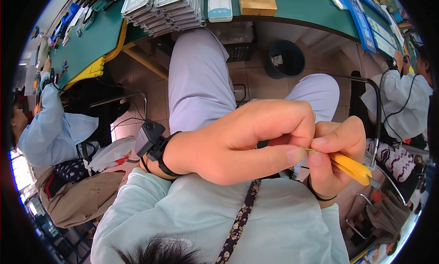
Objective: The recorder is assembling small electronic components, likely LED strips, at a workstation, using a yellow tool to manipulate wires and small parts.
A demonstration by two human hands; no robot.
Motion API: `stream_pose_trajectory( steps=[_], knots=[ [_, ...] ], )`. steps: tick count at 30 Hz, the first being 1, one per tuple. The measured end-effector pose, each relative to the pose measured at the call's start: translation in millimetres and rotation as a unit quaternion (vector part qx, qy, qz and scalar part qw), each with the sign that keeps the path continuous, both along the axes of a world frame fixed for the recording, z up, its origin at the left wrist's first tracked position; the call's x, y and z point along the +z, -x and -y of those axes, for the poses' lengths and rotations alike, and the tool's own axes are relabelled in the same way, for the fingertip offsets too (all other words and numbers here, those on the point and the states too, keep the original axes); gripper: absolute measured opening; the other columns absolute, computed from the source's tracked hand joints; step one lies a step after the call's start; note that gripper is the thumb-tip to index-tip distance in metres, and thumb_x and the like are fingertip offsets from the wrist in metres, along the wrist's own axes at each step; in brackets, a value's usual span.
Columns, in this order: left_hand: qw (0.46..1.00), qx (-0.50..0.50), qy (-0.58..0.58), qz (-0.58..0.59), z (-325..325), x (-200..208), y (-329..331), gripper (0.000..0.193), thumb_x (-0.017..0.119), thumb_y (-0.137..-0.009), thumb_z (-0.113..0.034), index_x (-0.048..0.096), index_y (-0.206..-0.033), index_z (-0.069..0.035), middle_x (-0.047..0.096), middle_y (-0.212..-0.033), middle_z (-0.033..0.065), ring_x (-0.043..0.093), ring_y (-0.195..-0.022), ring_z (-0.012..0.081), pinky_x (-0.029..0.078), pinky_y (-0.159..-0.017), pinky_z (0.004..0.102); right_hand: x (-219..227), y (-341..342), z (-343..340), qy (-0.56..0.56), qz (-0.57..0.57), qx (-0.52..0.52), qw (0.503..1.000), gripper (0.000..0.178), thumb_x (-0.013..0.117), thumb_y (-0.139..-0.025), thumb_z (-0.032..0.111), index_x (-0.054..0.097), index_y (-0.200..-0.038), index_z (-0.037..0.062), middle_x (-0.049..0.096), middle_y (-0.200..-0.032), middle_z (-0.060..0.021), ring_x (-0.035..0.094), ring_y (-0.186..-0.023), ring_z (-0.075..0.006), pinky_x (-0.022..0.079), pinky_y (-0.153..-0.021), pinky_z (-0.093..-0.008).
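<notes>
My left hand point(247, 140) reaches across from the left, a black strap and small camera on its wrist. Its thumb and forefinger are closed in a pinch on a thin yellowish wire-like piece point(311, 149). Facing it, my right hand point(338, 154) has thumb and forefinger pressed together at the other end of that piece. A yellow-handled tool point(350, 168) lies in the right hand, with a short grey metal end pointing down and right; its exact kind is unclear. Both hands are held above my lap, nearly touching. The curled fingers partly hide the thin piece.
Stacked clear plastic trays point(167, 10), a pale flat box point(220, 5) and a wooden block point(257, 3) with a metal pin stand on the green bench point(302, 10). Beneath is a dark bin point(284, 58). Co-workers sit at left point(50, 126) and right point(402, 99).
</notes>
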State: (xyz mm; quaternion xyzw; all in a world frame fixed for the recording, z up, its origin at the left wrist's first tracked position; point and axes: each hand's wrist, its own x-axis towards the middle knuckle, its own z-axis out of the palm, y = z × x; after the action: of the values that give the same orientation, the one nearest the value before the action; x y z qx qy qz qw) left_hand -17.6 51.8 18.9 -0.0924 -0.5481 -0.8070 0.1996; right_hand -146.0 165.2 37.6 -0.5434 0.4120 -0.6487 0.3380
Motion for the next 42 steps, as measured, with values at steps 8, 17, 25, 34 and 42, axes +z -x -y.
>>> stream_pose_trajectory(
  steps=[8,17,25,34,42],
  knots=[
    [0.999,-0.014,0.009,0.038,1.8,6.0,-2.2,0.013,0.054,-0.085,-0.013,0.047,-0.081,-0.004,0.043,-0.067,0.0007,0.038,-0.059,0.0115,0.031,-0.053,0.0264,-4.1,-1.0,2.7,0.016,0.023,0.040,0.999,0.023,0.053,-0.078,-0.012,0.042,-0.096,-0.0023,0.050,-0.067,-0.0061,0.042,-0.055,-0.0052,0.036,-0.053,-0.0208],
    [0.998,-0.054,0.015,0.032,4.3,6.9,-4.0,0.006,0.051,-0.080,-0.004,0.045,-0.080,-0.003,0.041,-0.068,-0.0002,0.032,-0.056,0.0087,0.025,-0.053,0.0258,-11.3,-2.3,2.5,0.045,0.125,0.103,0.986,0.027,0.049,-0.074,-0.015,0.042,-0.099,-0.0059,0.048,-0.063,-0.0047,0.038,-0.053,-0.0043,0.033,-0.052,-0.0208],
    [0.996,-0.072,0.052,0.007,10.4,5.8,-3.4,0.006,0.051,-0.081,-0.004,0.045,-0.080,-0.002,0.040,-0.067,-0.0006,0.032,-0.054,0.0081,0.024,-0.050,0.0248,-12.0,-3.4,5.9,0.056,0.143,0.114,0.982,0.037,0.048,-0.069,-0.016,0.049,-0.104,-0.0034,0.046,-0.057,-0.0027,0.036,-0.046,-0.0048,0.029,-0.043,-0.0209],
    [0.996,-0.079,0.042,0.028,13.1,7.0,-4.4,0.007,0.052,-0.080,-0.005,0.046,-0.078,-0.002,0.039,-0.066,-0.0012,0.031,-0.053,0.0075,0.024,-0.049,0.0243,-15.3,-3.3,8.5,0.072,0.085,0.091,0.990,0.037,0.048,-0.067,-0.015,0.048,-0.103,-0.0030,0.046,-0.055,-0.0024,0.036,-0.042,-0.0064,0.030,-0.042,-0.0209],
    [0.993,-0.094,0.026,0.063,16.8,12.0,-10.5,0.009,0.056,-0.078,-0.005,0.048,-0.074,-0.003,0.041,-0.065,0.0002,0.032,-0.052,0.0084,0.024,-0.049,0.0247,-7.7,-0.9,8.6,0.052,0.025,0.105,0.993,0.039,0.056,-0.067,-0.011,0.050,-0.103,0.0012,0.049,-0.056,-0.0037,0.044,-0.043,-0.0122,0.034,-0.042,-0.0242]
  ],
)
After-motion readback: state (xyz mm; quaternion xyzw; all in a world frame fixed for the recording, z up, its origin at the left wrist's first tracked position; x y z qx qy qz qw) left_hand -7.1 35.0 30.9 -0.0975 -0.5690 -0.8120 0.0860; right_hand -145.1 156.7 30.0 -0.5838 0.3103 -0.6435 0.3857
